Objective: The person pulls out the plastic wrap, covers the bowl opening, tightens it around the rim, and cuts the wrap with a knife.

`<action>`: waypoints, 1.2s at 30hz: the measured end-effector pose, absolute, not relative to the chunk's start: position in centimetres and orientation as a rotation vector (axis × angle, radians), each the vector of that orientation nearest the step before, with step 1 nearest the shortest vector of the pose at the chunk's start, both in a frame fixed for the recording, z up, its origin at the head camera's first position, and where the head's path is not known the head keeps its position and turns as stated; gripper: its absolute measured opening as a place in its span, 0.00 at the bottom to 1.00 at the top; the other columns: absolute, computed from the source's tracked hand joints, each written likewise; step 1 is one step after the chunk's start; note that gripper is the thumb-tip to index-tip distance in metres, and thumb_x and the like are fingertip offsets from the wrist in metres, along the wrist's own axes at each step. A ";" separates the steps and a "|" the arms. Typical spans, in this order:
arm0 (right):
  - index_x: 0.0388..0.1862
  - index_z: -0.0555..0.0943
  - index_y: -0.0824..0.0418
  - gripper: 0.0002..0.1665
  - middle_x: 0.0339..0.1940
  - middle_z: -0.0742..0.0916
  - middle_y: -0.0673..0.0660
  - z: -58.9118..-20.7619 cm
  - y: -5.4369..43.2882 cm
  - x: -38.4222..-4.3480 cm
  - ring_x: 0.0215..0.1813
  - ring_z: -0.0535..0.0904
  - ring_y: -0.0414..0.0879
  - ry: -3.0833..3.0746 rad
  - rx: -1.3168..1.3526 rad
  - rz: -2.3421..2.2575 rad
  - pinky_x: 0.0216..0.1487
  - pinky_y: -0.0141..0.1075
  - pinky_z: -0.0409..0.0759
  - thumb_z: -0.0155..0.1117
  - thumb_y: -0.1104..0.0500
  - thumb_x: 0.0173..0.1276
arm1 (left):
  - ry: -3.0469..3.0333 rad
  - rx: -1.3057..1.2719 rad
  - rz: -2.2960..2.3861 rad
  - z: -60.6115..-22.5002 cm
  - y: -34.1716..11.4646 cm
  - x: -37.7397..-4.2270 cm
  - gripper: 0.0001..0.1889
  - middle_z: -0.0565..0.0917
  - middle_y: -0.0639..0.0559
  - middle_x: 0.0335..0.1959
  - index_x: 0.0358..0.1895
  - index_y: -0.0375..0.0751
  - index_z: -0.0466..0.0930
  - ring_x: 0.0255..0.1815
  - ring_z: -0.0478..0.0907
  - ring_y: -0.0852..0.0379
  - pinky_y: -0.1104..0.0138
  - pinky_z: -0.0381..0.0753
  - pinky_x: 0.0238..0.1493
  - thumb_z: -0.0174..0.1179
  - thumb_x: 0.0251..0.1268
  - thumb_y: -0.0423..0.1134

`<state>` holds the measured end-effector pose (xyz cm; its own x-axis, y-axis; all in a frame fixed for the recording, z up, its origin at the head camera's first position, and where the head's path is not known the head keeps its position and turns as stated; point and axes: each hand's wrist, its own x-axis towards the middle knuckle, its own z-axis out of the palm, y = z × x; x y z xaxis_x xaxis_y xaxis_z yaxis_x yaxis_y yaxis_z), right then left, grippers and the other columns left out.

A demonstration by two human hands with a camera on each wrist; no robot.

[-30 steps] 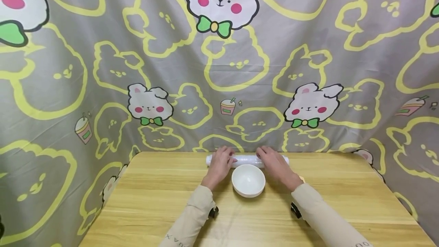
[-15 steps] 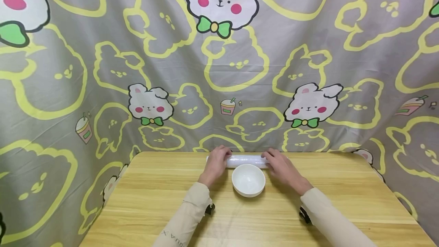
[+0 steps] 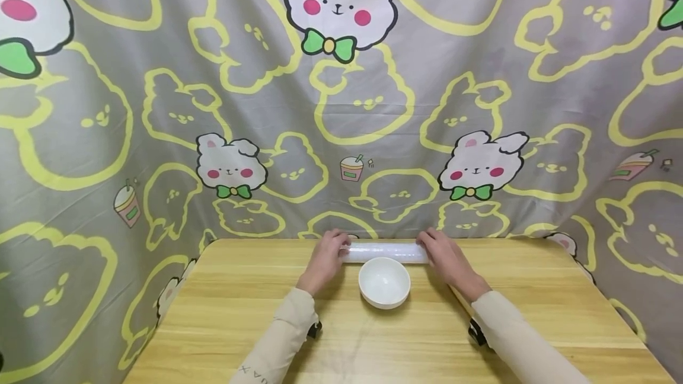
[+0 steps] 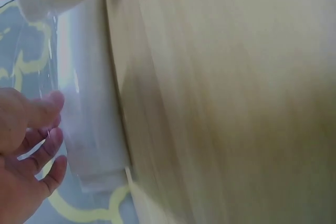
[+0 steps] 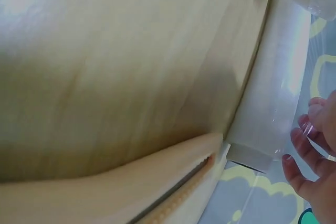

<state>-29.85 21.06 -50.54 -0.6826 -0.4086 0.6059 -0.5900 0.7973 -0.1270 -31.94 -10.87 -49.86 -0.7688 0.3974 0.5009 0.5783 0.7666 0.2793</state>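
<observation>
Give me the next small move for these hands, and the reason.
Probably draw the clear film evenly toward the bowl: the left hand and right hand are near opposite ends of the roll, both seeming to pinch film, and the bowl stands uncovered on the person's side of it.

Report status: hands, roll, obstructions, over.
Left hand, right hand apparently pinching clear film. Plastic-wrap roll lying crosswise. White bowl close on near side; slotted beige object by roll's right end.

I can make out dark lettering [image 3: 253, 374] only on the left sleeve [image 3: 283, 336]: an X, with the letters beside it too small to read surely.
</observation>
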 end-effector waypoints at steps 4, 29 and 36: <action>0.40 0.81 0.63 0.09 0.34 0.82 0.56 -50.2 21.0 -29.9 0.35 0.79 0.53 -2.437 0.732 0.419 0.35 0.45 0.84 0.67 0.74 0.66 | -2.533 -0.738 -0.602 -49.7 -11.7 -32.1 0.10 0.85 0.48 0.43 0.37 0.38 0.85 0.45 0.80 0.47 0.57 0.84 0.50 0.67 0.59 0.20; 0.40 0.84 0.66 0.06 0.35 0.84 0.56 -48.7 21.7 -31.4 0.40 0.83 0.54 -2.491 0.729 0.681 0.43 0.46 0.88 0.63 0.74 0.71 | -2.530 -0.675 -0.950 -48.0 -12.4 -34.1 0.02 0.88 0.46 0.32 0.34 0.34 0.90 0.34 0.85 0.53 0.68 0.86 0.35 0.68 0.64 0.27; 0.39 0.84 0.65 0.06 0.35 0.85 0.58 -47.7 22.0 -32.0 0.39 0.83 0.52 -2.529 0.743 0.674 0.41 0.43 0.88 0.63 0.73 0.71 | -2.522 -0.662 -1.018 -47.2 -12.5 -34.3 0.02 0.88 0.43 0.32 0.34 0.33 0.90 0.33 0.86 0.50 0.69 0.87 0.35 0.68 0.63 0.25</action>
